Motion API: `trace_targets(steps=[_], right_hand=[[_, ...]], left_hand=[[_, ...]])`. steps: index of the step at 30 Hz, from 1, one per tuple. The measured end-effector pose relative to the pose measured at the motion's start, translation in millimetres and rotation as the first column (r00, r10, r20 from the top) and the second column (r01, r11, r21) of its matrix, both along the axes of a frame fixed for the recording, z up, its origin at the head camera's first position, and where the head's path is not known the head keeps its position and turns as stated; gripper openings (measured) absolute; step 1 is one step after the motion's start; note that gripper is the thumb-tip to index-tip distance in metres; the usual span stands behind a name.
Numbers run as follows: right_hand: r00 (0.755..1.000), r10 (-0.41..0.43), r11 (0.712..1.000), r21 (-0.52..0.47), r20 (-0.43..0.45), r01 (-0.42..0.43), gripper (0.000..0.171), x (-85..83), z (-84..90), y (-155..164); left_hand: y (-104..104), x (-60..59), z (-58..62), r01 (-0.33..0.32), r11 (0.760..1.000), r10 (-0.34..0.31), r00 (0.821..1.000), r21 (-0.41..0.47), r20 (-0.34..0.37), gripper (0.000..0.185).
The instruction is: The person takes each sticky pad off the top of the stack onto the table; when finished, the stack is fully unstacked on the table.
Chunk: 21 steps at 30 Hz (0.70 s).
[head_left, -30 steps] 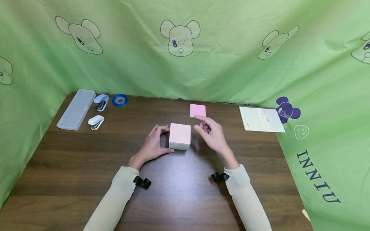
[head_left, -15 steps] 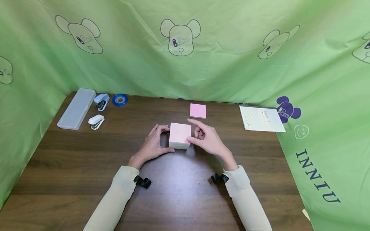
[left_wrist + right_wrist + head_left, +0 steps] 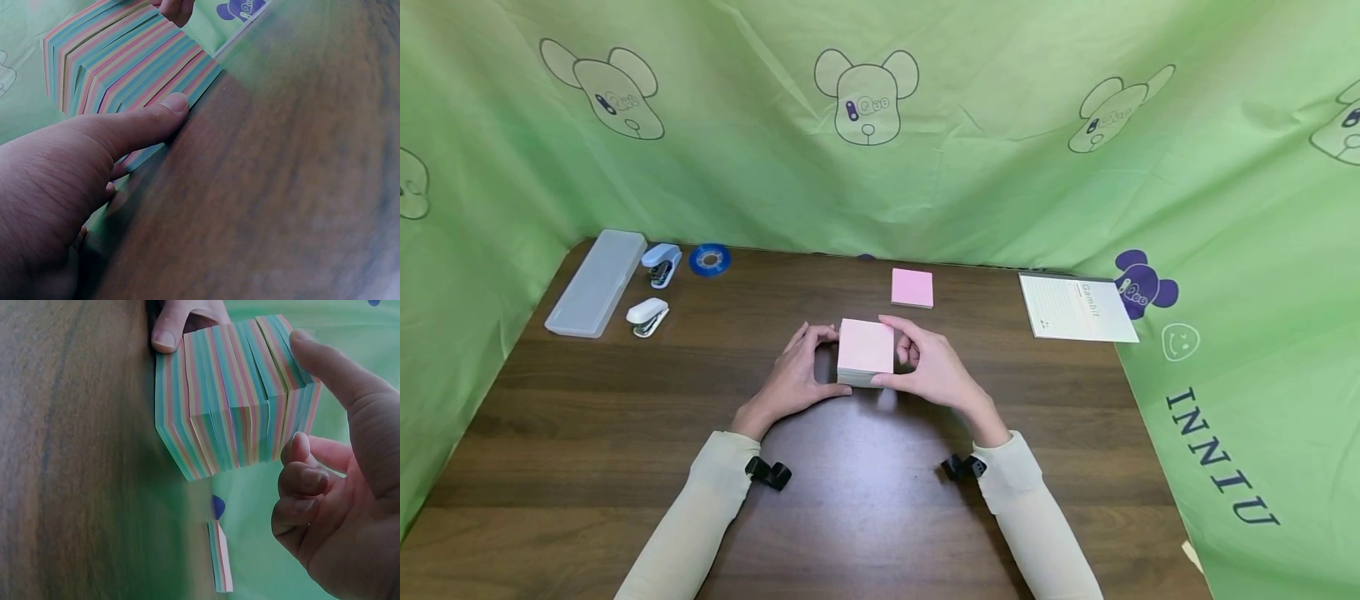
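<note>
A thick stack of sticky notes (image 3: pixel 865 346) sits on the wooden table with a pale pink sheet on top. In the right wrist view its sides show pink, yellow and blue-green bands, split into several pads (image 3: pixel 231 394). My left hand (image 3: pixel 793 375) holds the stack low at its left side, thumb against the near face and fingers toward the back. My right hand (image 3: pixel 928 362) spans the upper right side, with the thumb on the near face and the forefinger at the far corner. Its other fingers are curled beside the stack.
Behind the stack lies a thin pink sticky-note pad (image 3: pixel 912 287). A white notepad (image 3: pixel 1075 308) is at the back right. Back left are a translucent case (image 3: pixel 597 283), a blue stapler (image 3: pixel 662 265), a white stapler (image 3: pixel 647 317) and a blue tape roll (image 3: pixel 710 260). Green cloth (image 3: pixel 985 192) hangs behind.
My right hand has come left and toward me, from beside the thin pink pad onto the stack's right side, and now pinches it. The left hand and the stack stay in place.
</note>
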State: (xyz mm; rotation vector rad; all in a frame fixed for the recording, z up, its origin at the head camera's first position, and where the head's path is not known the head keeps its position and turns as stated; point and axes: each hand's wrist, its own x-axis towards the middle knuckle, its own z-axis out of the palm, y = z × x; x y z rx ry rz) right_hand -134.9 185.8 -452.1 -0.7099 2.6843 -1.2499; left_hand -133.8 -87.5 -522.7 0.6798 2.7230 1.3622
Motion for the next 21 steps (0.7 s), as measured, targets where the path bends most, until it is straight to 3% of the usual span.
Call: trace_targets(steps=[10,21], right_hand=[[1.000,-0.015,1.000,0.019,-0.027,0.016,0.084,2.3,4.3,-4.5],[1.000,-0.021,0.999,-0.039,-0.010,0.021,0.076,2.1,4.0,-4.4]], left_hand=[[-0.2,0.0,0.7,-0.001,1.000,0.001,1.000,-0.006,0.002,0.091],[-0.1,0.1,-0.3,-0.001,1.000,0.001,1.000,-0.008,0.001,0.091]])
